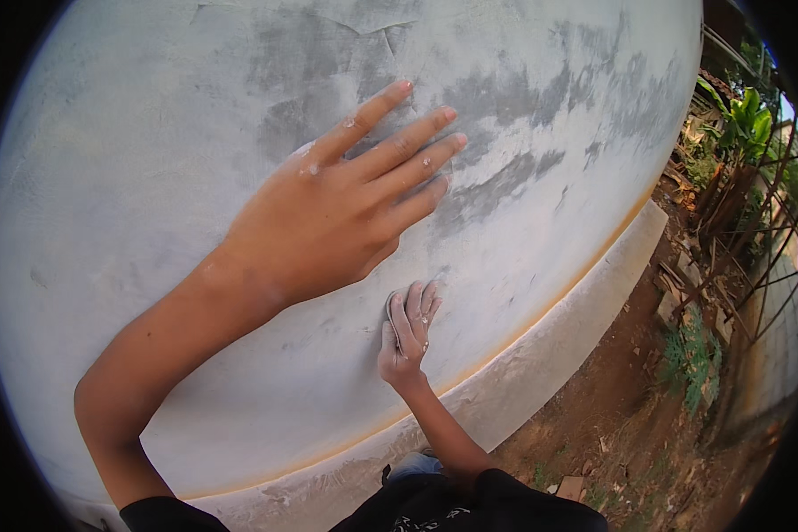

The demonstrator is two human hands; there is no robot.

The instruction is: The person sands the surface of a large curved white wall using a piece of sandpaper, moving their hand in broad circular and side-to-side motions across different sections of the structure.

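A whitish plastered wall (272,399) with a smooth, chalky surface fills most of the view. My left hand (346,199) rests on it, palm down with fingers apart and specks of white on the knuckles. Around its fingertips the surface shows dark grey patches (499,179). Lower down, my right hand (409,332) is coated in pale dust and presses against the wall with its fingers together. Under those fingers shows the edge of a thin grey sheet or pad (390,307), possibly sandpaper; most of it is hidden.
A concrete ledge (538,372) runs along the wall's foot beneath a yellowish-brown stained line (538,326). Beyond lies bare earth (592,425) with a broken tile piece (570,488). Plants (748,126), thin crossed sticks or rods (765,266) and a block wall (771,352) stand at right.
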